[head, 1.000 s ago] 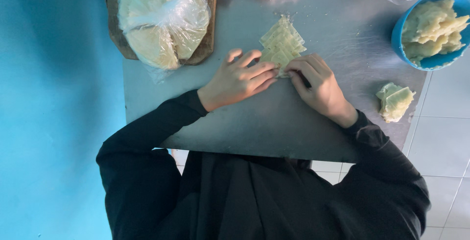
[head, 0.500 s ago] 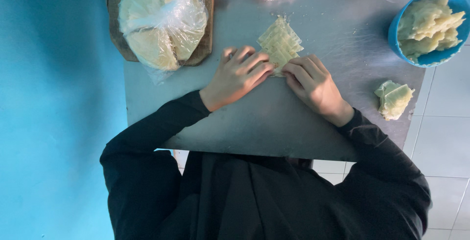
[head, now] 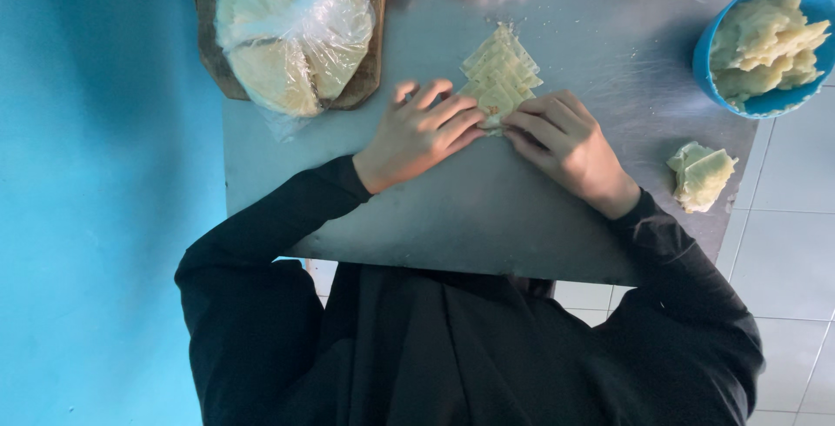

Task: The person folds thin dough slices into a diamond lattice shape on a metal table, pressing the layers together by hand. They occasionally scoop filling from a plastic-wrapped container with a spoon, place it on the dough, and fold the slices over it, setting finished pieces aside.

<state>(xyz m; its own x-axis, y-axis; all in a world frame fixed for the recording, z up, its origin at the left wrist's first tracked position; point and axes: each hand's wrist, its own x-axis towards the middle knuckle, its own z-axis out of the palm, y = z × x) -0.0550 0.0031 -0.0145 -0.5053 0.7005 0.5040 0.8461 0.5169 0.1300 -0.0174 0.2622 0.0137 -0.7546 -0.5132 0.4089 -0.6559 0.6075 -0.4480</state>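
both hands meet on the pastry sheet (head: 499,74) at table (head: 452,209) centre: left hand (head: 417,130) and right hand (head: 561,141) pinch its near corner, fingertips pressing, pinning it to fold. bowl (head: 765,48) at 2 o'clock, wrapped dough (head: 291,30) at 10.

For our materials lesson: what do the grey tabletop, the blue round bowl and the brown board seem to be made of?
Grey tabletop: probably brushed metal, since it shows a dull sheen and fine streaks. Blue round bowl: likely plastic, with a smooth, evenly coloured rim. Brown board: apparently wood, matte and worn.
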